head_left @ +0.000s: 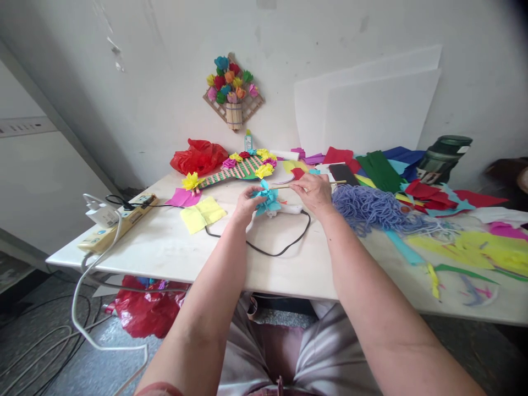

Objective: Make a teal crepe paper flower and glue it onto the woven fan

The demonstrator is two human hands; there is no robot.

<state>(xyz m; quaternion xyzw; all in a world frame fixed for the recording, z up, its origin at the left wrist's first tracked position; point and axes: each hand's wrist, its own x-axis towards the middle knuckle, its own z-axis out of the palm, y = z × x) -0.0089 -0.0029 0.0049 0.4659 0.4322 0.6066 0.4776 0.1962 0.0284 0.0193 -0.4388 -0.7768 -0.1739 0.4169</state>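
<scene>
My left hand (246,202) is closed on a blue crepe-paper flower (268,199) held just above the white table (173,247). My right hand (314,191) pinches a thin wooden stick (339,182) that lies across to the flower. A white glue gun (289,209) with a black cord (284,250) lies on the table right under both hands. Beyond them rests a green-striped paper fan (241,169) trimmed with yellow, pink and red paper flowers.
A pile of lilac yarn (371,208) and scraps of coloured paper (474,245) cover the right side. Yellow (203,214) and pink sheets, a power strip (119,220) with cables, a red bag (198,155), a glue bottle (248,141) and a dark flask (443,157) stand around. A flower craft (233,91) hangs on the wall.
</scene>
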